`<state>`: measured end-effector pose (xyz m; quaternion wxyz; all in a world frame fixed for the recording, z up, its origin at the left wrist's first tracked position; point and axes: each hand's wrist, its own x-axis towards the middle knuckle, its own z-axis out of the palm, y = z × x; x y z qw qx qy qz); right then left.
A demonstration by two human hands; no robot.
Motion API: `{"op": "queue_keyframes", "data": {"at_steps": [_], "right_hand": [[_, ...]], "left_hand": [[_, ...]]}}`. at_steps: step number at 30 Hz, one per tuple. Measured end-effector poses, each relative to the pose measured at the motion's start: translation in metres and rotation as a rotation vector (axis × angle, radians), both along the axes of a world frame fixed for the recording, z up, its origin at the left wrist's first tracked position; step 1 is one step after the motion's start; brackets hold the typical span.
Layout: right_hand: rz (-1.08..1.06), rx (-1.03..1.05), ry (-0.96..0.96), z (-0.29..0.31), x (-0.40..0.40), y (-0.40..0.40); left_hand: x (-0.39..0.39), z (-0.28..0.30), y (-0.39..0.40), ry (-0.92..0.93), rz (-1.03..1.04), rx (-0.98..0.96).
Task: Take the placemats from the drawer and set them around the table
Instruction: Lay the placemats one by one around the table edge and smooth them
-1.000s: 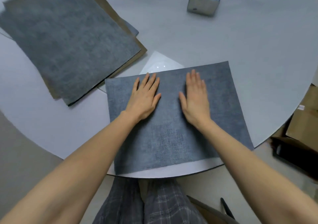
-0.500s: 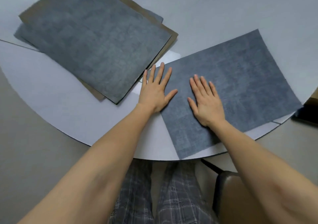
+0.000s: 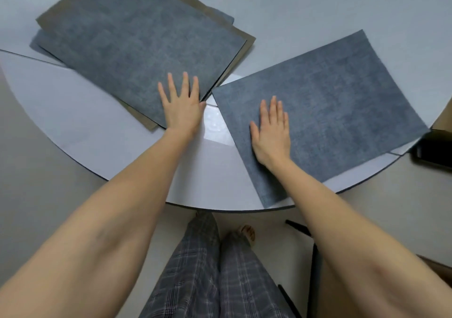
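The left hand (image 3: 182, 108), flat with fingers spread, is now pressing the near corner of the stack of placemats (image 3: 137, 48), having left the single placemat (image 3: 325, 112) at the table (image 3: 80, 127) edge, where the flat right hand (image 3: 272, 131) is staying.

1. A stack of placemats (image 3: 137, 46) lies on the table (image 3: 73, 122) in the upper left of the frame.
2. A single placemat (image 3: 342, 102) lies right of centre, its lower corner at the table's near edge.
3. The left hand (image 3: 182, 107) rests flat on the stack's lower corner.
4. The right hand (image 3: 272, 131) rests flat on the single placemat's left part.
5. A chair (image 3: 313, 264) stands below the table's edge, lower right.
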<state>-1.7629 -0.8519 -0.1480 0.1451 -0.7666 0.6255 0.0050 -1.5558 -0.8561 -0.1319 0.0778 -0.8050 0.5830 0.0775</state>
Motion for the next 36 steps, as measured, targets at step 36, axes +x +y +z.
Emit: {"op": "queue_keyframes", "data": {"at_steps": [36], "right_hand": [[0.050, 0.156, -0.389, 0.028, -0.041, -0.012]], "left_hand": [[-0.130, 0.008, 0.111, 0.306, -0.343, 0.074]]}}
